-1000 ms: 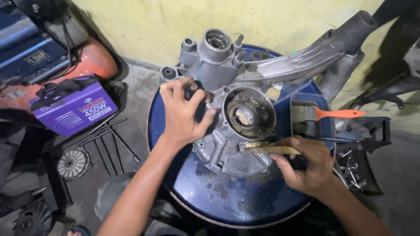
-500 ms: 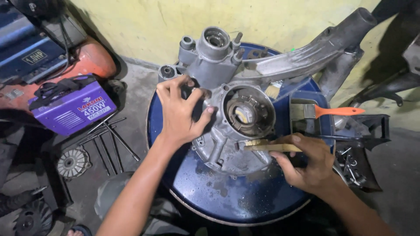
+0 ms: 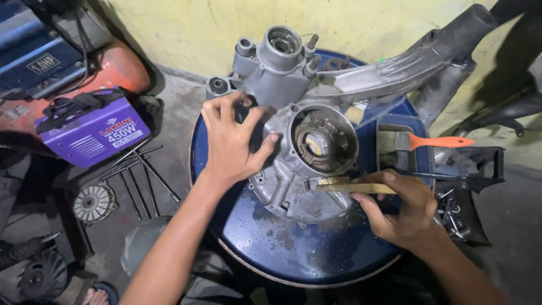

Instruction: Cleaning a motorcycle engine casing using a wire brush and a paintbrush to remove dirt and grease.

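The wooden-handled brush [image 3: 353, 186] in the right hand [image 3: 403, 209] has drawn slightly back from the engine casing [image 3: 299, 164].

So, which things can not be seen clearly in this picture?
Head view only:
- Engine casing: part under the left hand is hidden.
- Wooden brush: handle end is covered by the right hand.
- Blue drum top: near rim is hidden behind the arms.
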